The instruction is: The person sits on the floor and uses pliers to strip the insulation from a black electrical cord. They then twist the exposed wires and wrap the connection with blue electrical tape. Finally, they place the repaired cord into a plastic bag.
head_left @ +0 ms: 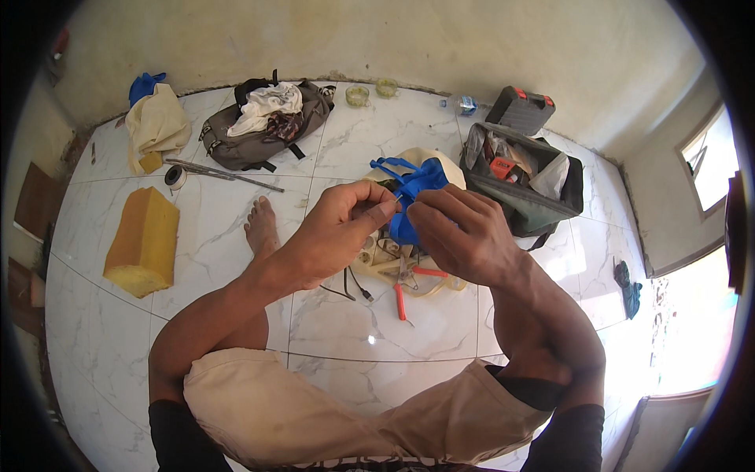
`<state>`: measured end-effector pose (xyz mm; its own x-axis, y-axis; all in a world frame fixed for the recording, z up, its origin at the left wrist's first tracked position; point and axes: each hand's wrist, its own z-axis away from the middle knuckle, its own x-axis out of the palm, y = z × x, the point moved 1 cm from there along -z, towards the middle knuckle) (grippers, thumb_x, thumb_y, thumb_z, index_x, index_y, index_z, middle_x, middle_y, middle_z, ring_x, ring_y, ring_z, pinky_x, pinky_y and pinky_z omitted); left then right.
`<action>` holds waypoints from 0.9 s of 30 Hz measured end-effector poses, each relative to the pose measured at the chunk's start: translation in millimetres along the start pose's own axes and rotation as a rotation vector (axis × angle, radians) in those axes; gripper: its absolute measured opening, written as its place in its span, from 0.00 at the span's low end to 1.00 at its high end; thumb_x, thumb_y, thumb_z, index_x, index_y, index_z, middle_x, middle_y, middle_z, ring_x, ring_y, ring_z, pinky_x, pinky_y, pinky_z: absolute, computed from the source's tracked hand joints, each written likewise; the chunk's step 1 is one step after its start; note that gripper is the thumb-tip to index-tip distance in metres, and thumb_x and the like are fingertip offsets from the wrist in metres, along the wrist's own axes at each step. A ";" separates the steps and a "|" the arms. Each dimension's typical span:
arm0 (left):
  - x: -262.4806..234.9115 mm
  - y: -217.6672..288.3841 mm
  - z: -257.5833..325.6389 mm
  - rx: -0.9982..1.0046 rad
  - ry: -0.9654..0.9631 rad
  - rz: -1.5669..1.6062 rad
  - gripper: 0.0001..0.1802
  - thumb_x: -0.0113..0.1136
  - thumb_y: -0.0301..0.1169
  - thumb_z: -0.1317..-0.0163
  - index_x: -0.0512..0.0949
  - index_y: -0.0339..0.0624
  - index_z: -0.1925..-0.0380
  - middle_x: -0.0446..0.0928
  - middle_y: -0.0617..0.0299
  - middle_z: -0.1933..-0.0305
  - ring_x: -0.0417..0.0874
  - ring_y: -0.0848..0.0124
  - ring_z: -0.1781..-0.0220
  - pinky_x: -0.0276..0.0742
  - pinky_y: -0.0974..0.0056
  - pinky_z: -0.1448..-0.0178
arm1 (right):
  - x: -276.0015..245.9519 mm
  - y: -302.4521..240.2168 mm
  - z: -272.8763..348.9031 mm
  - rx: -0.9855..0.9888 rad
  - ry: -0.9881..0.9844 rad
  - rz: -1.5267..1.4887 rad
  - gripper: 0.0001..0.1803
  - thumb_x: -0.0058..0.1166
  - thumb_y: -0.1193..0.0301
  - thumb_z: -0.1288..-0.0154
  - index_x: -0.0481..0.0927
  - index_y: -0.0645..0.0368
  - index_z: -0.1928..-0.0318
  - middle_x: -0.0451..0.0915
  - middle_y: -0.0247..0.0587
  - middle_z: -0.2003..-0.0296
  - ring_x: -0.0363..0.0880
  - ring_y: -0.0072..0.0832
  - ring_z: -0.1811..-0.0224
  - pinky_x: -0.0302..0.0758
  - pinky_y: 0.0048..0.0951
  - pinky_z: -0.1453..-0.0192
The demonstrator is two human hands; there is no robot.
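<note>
My left hand (334,224) is raised in front of me, its thumb and forefinger pinched on a thin, pale piece too small to name. Close by on the right, my right hand (468,236) is closed with its fingertips near that piece; what it grips is hidden behind the fingers. Below and beyond both hands, a blue bag (409,179) lies over a cream cloth bag (440,163) on the floor. Around it are a red-handled tool (400,302), another red handle (430,272) and a dark cable with a plug (366,295).
Far right stands an open tool bag (515,194), with a dark hard case (521,110) and a plastic bottle (464,105) behind. A backpack (271,130) lies far left, near metal rods (228,175), a tape roll (176,178) and a yellow foam block (141,241).
</note>
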<state>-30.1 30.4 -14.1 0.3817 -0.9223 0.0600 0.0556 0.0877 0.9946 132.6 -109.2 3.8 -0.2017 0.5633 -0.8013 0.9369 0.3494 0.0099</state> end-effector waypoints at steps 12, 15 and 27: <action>5.7 3.1 -0.2 0.174 -0.005 -0.190 0.10 0.56 0.32 0.28 0.78 0.35 0.56 0.77 0.69 0.60 0.72 0.87 0.61 0.69 0.76 0.59 | -7.9 0.1 -4.6 1.081 -0.196 -1.432 0.08 0.56 0.70 0.32 0.82 0.62 0.62 0.81 0.31 0.71 0.76 0.16 0.72 0.70 0.19 0.70; 5.7 5.3 0.3 0.162 0.005 -0.170 0.10 0.57 0.32 0.29 0.78 0.35 0.56 0.77 0.70 0.62 0.71 0.87 0.63 0.69 0.77 0.61 | -5.0 1.6 -3.6 1.062 -0.186 -1.414 0.08 0.56 0.70 0.33 0.82 0.63 0.61 0.81 0.32 0.71 0.76 0.16 0.72 0.70 0.19 0.70; 2.8 6.2 0.8 0.020 0.013 -0.068 0.12 0.59 0.37 0.30 0.80 0.41 0.55 0.78 0.74 0.63 0.73 0.89 0.64 0.71 0.77 0.62 | 0.5 9.1 4.0 -0.189 0.158 0.176 0.20 0.64 0.75 0.55 0.79 0.67 0.58 0.78 0.40 0.64 0.78 0.30 0.67 0.78 0.30 0.67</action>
<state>-29.4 28.0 -7.6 0.3899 -0.9208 -0.0086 0.0629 0.0173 0.9979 142.2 -108.7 1.1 -0.0972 0.7318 -0.6745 0.8947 0.3611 0.2629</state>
